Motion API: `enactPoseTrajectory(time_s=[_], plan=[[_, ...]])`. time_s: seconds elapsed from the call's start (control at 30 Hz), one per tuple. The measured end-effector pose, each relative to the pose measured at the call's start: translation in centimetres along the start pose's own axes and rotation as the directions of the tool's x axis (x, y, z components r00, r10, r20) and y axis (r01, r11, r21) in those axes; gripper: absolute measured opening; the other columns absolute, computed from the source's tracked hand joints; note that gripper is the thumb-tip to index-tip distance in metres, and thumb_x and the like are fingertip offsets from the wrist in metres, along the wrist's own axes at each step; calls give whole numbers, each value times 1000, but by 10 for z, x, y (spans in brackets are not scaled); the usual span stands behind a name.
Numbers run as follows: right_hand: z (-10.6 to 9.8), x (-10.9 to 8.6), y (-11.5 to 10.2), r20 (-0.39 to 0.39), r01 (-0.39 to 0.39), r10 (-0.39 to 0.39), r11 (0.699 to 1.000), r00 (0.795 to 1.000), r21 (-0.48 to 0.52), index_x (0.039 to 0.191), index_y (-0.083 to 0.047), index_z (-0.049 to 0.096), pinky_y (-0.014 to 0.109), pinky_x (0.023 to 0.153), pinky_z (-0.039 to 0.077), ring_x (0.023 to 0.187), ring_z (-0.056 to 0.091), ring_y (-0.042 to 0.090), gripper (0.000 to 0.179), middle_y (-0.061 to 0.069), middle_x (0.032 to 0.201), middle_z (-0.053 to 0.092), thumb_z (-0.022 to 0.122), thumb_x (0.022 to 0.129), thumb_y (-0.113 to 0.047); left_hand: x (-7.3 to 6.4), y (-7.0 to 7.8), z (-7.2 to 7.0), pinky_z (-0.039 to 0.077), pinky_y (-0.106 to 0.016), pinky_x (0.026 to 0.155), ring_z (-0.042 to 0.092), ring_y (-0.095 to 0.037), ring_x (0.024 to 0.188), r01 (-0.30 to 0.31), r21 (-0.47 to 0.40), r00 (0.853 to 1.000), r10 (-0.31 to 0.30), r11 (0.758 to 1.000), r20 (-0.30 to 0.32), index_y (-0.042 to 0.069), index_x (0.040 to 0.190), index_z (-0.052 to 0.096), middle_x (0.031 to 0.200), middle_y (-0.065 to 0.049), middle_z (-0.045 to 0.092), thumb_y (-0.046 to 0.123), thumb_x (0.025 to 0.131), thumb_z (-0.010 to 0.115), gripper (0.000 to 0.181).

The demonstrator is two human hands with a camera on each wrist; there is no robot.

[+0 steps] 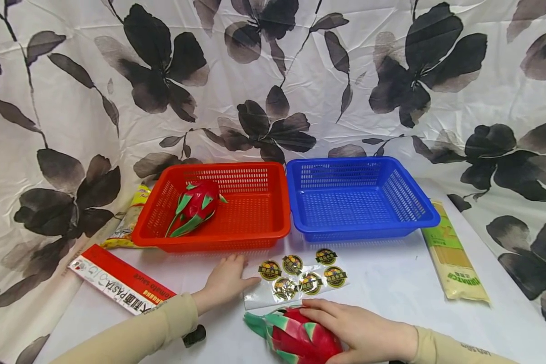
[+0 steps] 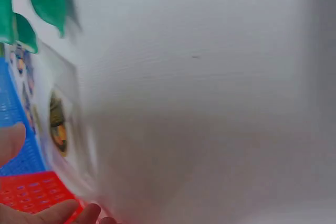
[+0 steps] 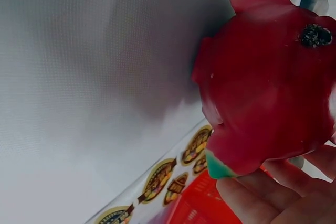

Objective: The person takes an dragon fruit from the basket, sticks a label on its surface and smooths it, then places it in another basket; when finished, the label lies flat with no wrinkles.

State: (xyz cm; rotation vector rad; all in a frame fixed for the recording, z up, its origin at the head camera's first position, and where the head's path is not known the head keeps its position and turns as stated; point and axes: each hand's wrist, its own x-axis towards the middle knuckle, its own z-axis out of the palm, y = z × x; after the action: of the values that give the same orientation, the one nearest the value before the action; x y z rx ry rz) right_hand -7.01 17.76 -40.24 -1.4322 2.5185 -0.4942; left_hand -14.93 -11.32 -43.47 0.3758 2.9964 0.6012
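My right hand grips a red dragon fruit with green-tipped scales at the front of the table, fingers over its top and far side. In the right wrist view its rounded red end with a dark spot shows, fingertips against its lower side. A sheet of round gold-and-black stickers lies just beyond the fruit. Beside the sheet's left edge, my left hand holds nothing, its fingers reaching toward the red basket. A second dragon fruit lies in the left part of the red basket.
A blue basket stands right of the red one. At left lie a red-and-white pasta box and a yellow bag; a pack of noodles lies at right. A small black object sits near the left sleeve.
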Motion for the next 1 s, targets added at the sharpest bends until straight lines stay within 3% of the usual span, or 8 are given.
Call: enactPoseTrajectory(time_s=[0.37, 0.5, 0.7, 0.87, 1.0], plan=[[-1, 0, 0, -8, 9, -9, 1000, 1000, -20, 143, -18, 30, 33, 90, 49, 122, 45, 15, 76, 2, 144, 35, 47, 84, -62, -2, -3, 4, 43, -40, 75, 51, -25, 85, 32, 0, 999, -32, 999, 20, 4, 93, 59, 86, -6, 57, 33, 68, 79, 43], [-2, 1, -1, 16, -9, 9, 1000, 1000, 9, 143, -19, 29, 34, 89, 49, 122, 45, 15, 75, 3, 144, 36, 47, 84, -62, -1, -2, 6, 43, -33, 68, 49, -19, 77, 19, -130, 1000, -19, 991, 5, 5, 90, 58, 82, -4, 55, 23, 69, 79, 35], [-4, 2, 0, 76, -66, 59, 994, 995, 86, 144, -25, 26, 36, 89, 50, 121, 46, 14, 75, 1, 145, 34, 47, 83, -64, -2, 5, 4, 41, -25, 58, 47, -14, 69, -36, -349, 999, 30, 937, -23, 7, 85, 52, 76, -2, 53, 7, 72, 70, 22], [-4, 3, 3, 83, -62, 54, 993, 995, 101, 144, -25, 26, 35, 89, 50, 121, 46, 14, 76, 1, 146, 33, 48, 83, -64, -7, 17, -4, 39, -23, 49, 45, -13, 61, -61, -466, 998, 54, 882, -27, 10, 86, 49, 73, -3, 52, 5, 73, 63, 20], [-4, 4, 5, 75, -47, 40, 994, 996, 100, 144, -23, 26, 35, 90, 49, 123, 45, 15, 76, 3, 146, 34, 48, 83, -63, -9, 26, -10, 39, -23, 48, 45, -14, 60, -44, -538, 999, 40, 842, -19, 12, 88, 49, 77, -5, 54, 5, 76, 61, 19]])
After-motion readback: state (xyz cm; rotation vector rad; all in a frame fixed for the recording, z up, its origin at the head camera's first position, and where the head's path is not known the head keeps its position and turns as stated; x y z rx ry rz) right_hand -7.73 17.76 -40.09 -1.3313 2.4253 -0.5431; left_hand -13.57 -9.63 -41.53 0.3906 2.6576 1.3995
